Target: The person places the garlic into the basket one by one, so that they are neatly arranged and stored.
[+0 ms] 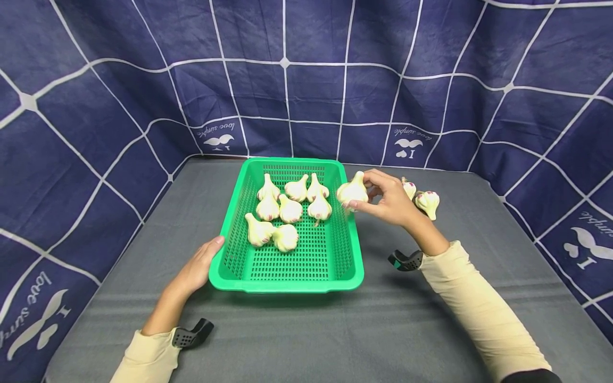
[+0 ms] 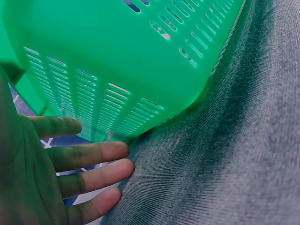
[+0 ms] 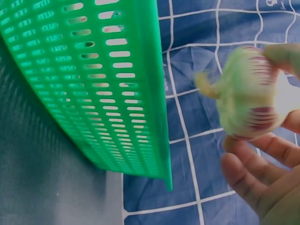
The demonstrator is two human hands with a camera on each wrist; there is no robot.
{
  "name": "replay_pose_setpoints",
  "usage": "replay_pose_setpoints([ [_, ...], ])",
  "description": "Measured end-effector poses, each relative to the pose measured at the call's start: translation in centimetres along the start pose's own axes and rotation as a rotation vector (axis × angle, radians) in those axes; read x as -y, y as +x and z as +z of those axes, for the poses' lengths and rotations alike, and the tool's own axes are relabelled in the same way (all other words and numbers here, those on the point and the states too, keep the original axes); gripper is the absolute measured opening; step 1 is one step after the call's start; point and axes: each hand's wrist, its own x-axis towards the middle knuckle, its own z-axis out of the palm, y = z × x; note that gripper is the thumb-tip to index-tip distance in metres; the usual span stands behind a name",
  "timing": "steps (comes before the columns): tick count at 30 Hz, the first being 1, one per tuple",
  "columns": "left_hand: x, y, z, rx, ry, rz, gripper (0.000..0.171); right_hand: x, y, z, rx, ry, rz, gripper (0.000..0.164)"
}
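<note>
A green perforated plastic basket (image 1: 306, 286) stands on the grey cloth, with several white garlic bulbs (image 1: 290, 209) grouped in its back and left parts. Between the thumb and fingers of my right hand (image 1: 390, 199) is a garlic bulb (image 1: 353, 192), held near the basket's right rim. In the right wrist view that bulb (image 3: 251, 93) shows purple streaks and a short root stub, apart from the basket wall. My left hand (image 1: 198, 266) is at the basket's left side, thumb by the rim. The left wrist view shows its fingers (image 2: 93, 180) extended beside the slotted wall.
Two more garlic bulbs lie to the right on the grey cloth (image 1: 297, 340); one bulb (image 1: 428, 202) is fully visible, the other bulb (image 1: 408, 188) is partly behind my right hand. A blue curtain (image 1: 316, 90) with white lines encloses the back and sides.
</note>
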Motion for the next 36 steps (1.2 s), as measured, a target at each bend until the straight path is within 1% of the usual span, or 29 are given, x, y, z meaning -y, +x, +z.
replay_pose_setpoints([
  [3,0.0,0.0,0.0,0.000,0.000,-0.002,0.060,-1.3,0.0,0.5,0.028,0.019,0.036,0.035],
  [7,0.0,0.1,0.0,0.000,-0.009,0.005,0.060,-2.3,0.2,0.9,0.095,0.022,0.078,0.039],
  [13,0.1,0.1,0.0,0.003,-0.023,0.019,0.059,-2.4,0.8,1.7,0.204,0.021,0.099,0.046],
  [20,-0.1,-0.1,0.1,-0.018,-0.003,0.016,0.060,-2.1,1.7,3.1,0.284,0.057,0.140,0.041],
  [25,-0.1,-0.2,0.1,-0.009,-0.005,-0.005,0.064,-2.3,2.3,4.1,0.340,0.023,0.142,0.040],
  [28,-0.1,-0.3,0.1,-0.007,-0.001,-0.017,0.065,-2.5,2.5,4.8,0.363,-0.017,0.121,0.037],
  [31,-0.2,-0.2,0.1,-0.006,-0.004,-0.015,0.064,-2.9,2.8,5.3,0.393,-0.058,0.104,0.037],
  [34,-0.2,-0.2,0.1,-0.006,-0.001,-0.017,0.064,-3.2,2.9,5.8,0.450,-0.098,0.107,0.038],
  [36,-0.2,-0.3,0.1,-0.004,0.005,-0.023,0.064,-3.2,3.0,6.1,0.497,-0.128,0.126,0.044],
])
